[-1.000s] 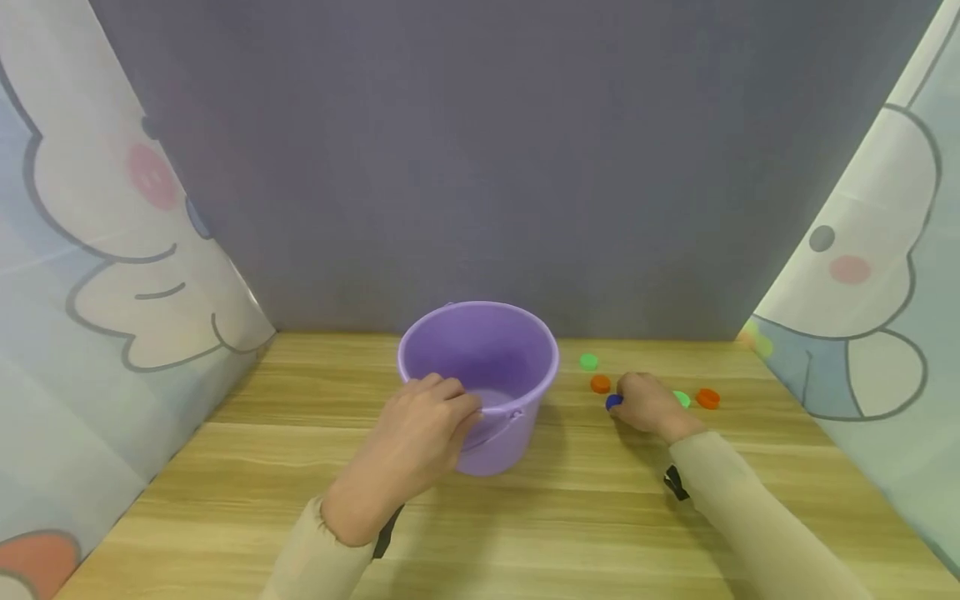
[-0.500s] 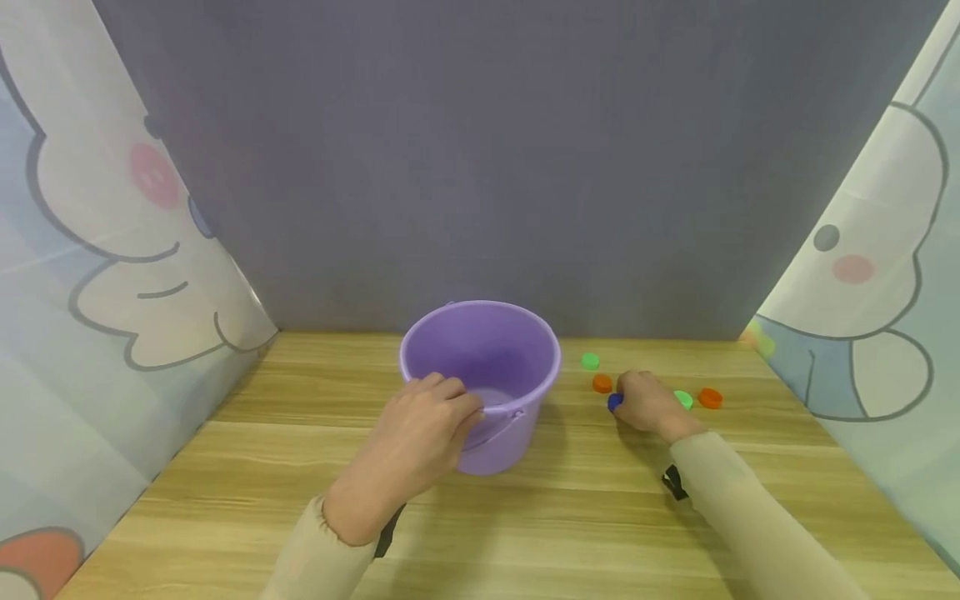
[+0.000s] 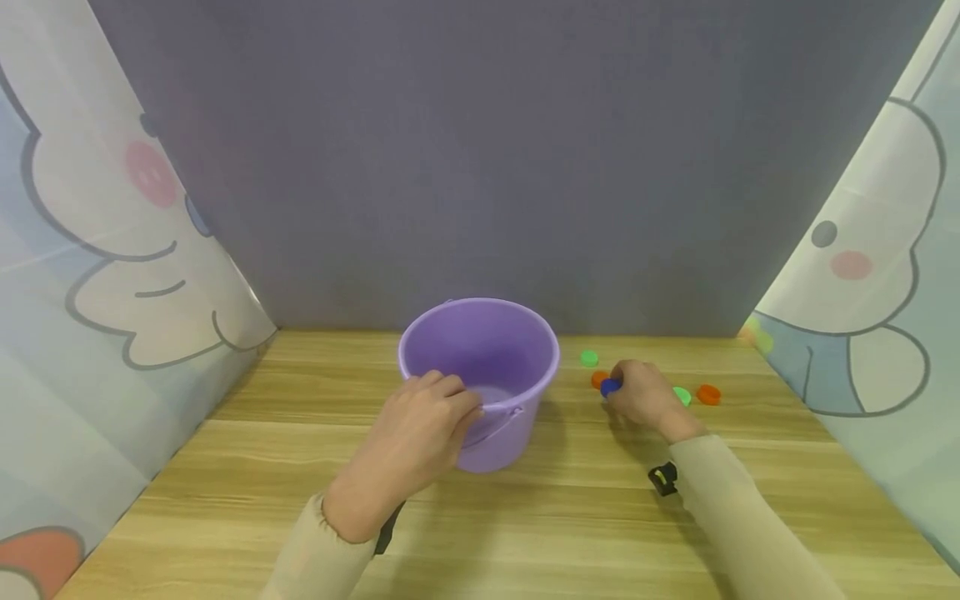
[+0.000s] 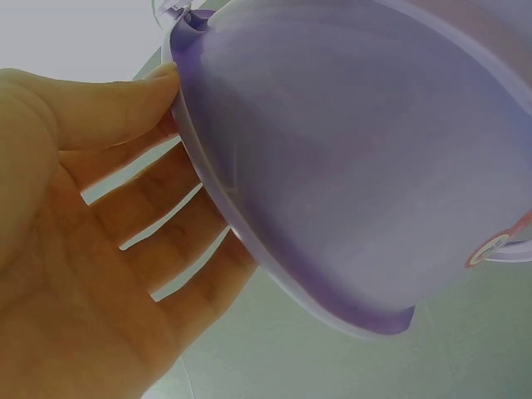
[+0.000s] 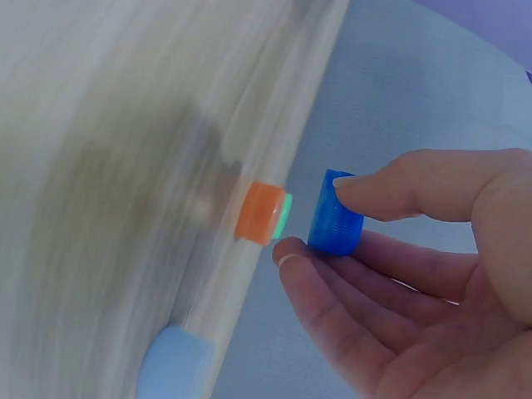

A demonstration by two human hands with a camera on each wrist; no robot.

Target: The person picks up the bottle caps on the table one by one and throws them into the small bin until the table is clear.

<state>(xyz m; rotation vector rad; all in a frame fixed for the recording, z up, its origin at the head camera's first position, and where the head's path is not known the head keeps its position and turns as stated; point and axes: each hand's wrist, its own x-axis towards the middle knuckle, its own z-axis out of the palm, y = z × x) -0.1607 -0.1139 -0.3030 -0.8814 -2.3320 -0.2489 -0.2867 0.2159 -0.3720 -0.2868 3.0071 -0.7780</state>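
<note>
A purple bucket point(image 3: 495, 433) stands upright on the wooden table. My left hand point(image 3: 420, 433) grips its near rim; in the left wrist view the thumb point(image 4: 125, 108) lies against the bucket wall point(image 4: 349, 166), with the fingers over the rim. My right hand point(image 3: 647, 398) pinches a blue bottle cap point(image 5: 337, 218) between thumb and fingers, just above the table. An orange cap point(image 3: 600, 379) lies right beside the blue cap, with a green cap point(image 3: 589, 358) behind it. To the right of this hand are a green cap point(image 3: 682, 396), partly hidden, and a red-orange cap point(image 3: 708, 394).
A dark grey panel point(image 3: 480, 167) closes off the back of the table point(image 3: 322, 392). Cartoon-printed sheets point(image 3: 135, 275) flank both sides. A pale bluish cap-like thing point(image 5: 174, 366) shows low in the right wrist view.
My right hand has lifted the blue cap slightly off the table and shifted it a little away and left, toward the orange cap. My left hand stays on the bucket rim.
</note>
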